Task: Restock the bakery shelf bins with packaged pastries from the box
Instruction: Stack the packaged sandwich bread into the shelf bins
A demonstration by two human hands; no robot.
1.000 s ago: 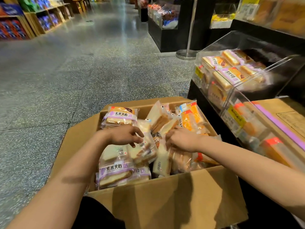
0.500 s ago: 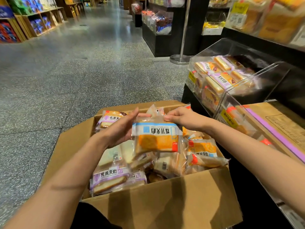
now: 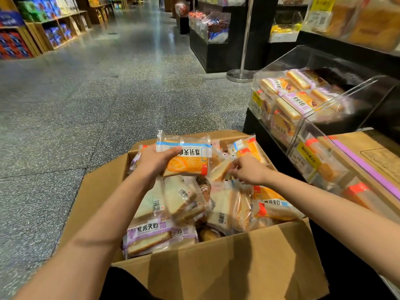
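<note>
Speckled shop flooring [image 3: 75, 118] surrounds an open cardboard box [image 3: 227, 267] heaped with wrapped pastries, above which the left hand [image 3: 152, 163] grips an orange-and-blue pastry packet [image 3: 187, 158], thumb curled over its top. Just right of that grip, the right hand [image 3: 249, 169] pinches a pale sandwich packet [image 3: 220, 171] in the box; further right stand clear acrylic bins [image 3: 320, 100] holding purple-labelled packets.

Speckled grey floor [image 3: 91, 109] runs toward twelve o'clock; a chrome stanchion post [image 3: 244, 40] at one o'clock, wooden snack shelves [image 3: 45, 33] at ten.
</note>
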